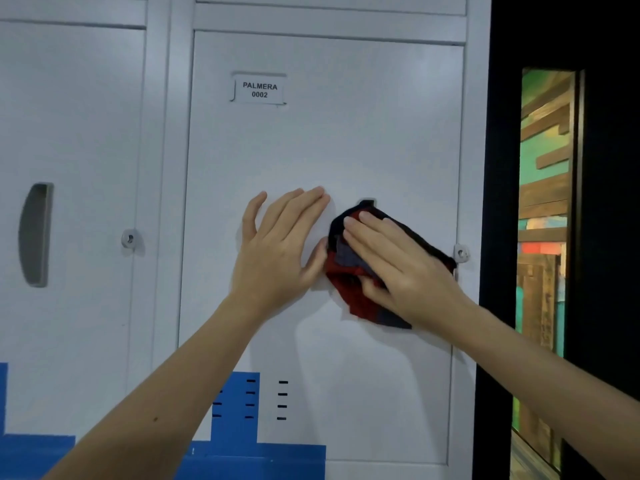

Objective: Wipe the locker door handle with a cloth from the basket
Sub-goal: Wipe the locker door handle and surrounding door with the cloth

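Below the name label (259,89) on the locker door (346,140), the right hand (398,268) presses the cloth (346,275) over the handle, thumb pinching it; left hand (277,247) lies flat, fingers spread, beside it.

— What do I have on my arms from this view?

— Nothing: both forearms are bare right down to the frame's edge, no sleeves showing. My left hand (277,251) and right hand (398,268) wear no gloves, rings or watch.

— Any marks?

— One small dark spot on my left forearm (155,419).
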The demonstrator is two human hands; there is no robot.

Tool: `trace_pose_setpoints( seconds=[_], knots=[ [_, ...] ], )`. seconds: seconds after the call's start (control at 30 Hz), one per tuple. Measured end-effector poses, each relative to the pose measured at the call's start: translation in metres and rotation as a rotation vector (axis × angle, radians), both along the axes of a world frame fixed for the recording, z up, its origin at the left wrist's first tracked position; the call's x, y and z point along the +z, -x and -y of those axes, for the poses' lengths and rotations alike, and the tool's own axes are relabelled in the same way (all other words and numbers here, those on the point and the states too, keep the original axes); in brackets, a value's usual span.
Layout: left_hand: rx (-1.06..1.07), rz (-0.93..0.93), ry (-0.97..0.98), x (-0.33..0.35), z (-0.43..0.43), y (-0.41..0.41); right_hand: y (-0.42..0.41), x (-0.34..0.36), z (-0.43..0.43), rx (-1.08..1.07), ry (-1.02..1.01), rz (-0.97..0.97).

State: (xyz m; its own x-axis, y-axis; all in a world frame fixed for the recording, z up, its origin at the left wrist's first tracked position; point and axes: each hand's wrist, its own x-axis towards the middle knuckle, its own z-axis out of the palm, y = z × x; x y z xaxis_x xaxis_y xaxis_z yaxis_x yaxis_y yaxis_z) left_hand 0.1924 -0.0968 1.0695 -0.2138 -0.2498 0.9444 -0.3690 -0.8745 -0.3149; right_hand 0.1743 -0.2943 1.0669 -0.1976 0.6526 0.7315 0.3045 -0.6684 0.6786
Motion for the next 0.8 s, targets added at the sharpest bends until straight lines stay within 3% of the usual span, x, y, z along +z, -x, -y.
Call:
trace_pose_setpoints(
  seconds=[0.17,0.3,0.4,0.8],
  knots=[
    [-0.008,-0.001,0.006,0.001,0.001,0.000,-0.001,0.025,0.000,0.039,-0.188,0.025],
    [-0.024,0.004,-0.001,0.001,0.000,0.000,-0.004,0.024,-0.001,-0.016,-0.014,0.038],
    [-0.020,0.000,-0.004,0.001,0.000,0.001,0.002,0.023,0.007,-0.008,-0.122,0.001],
    [-0.010,-0.005,0.004,-0.001,0.001,0.000,0.003,-0.095,-0.017,0.023,-0.338,-0.141]
  ],
)
